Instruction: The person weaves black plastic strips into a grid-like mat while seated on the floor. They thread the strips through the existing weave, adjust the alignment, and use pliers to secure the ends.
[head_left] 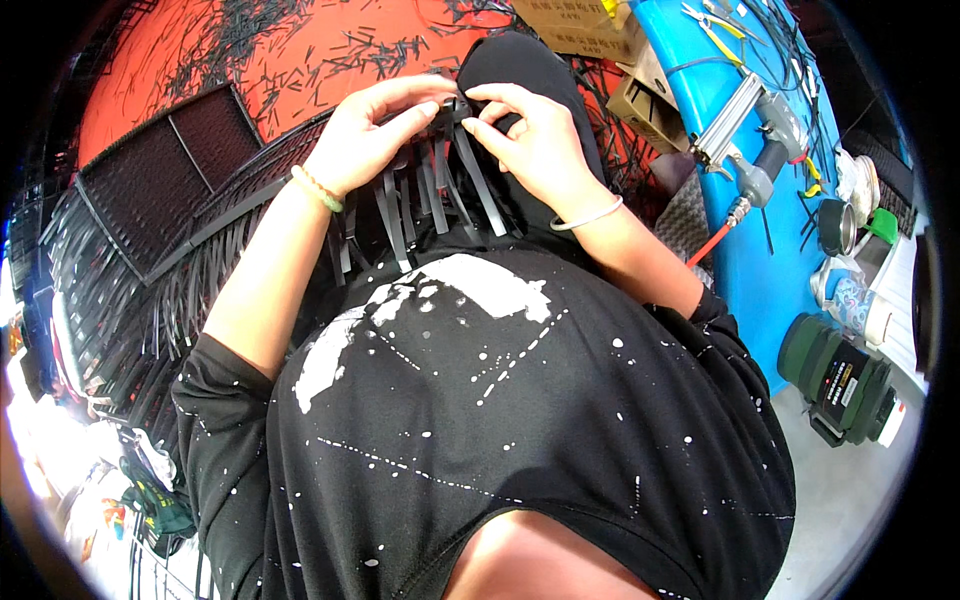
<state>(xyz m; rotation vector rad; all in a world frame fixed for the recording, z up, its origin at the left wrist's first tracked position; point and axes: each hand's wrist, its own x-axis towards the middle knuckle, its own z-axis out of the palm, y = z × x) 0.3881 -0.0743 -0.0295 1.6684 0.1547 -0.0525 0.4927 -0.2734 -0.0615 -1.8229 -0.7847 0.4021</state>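
Going off the head cam, the only view here: both hands are up near 12 o'clock, working at a bunch of black strips [480,185]. The strips hang down toward the shirt [430,390], tops right between the two hands.

Left hand [362,130] comes in from about 11, bead bracelet [318,190] on the wrist. Its thumb and forefinger are a bit apart, tips right at the top of the bunch. Right hand [535,140] sits between 12 and 1, bangle [588,214] on, thumb and forefinger curled in at the same spot from the other side. It's too dark and tiny there, so I can't tell if either one is actually clamped on a strip.

Around 10 there's a woven black panel [130,200] with loads of loose strip ends below it. Red surface [160,60] runs from 10 to nearly 12, littered with black scraps [390,60]. At 2, an air tool [770,160] with a red hose [708,245] lies on the blue table [740,290].
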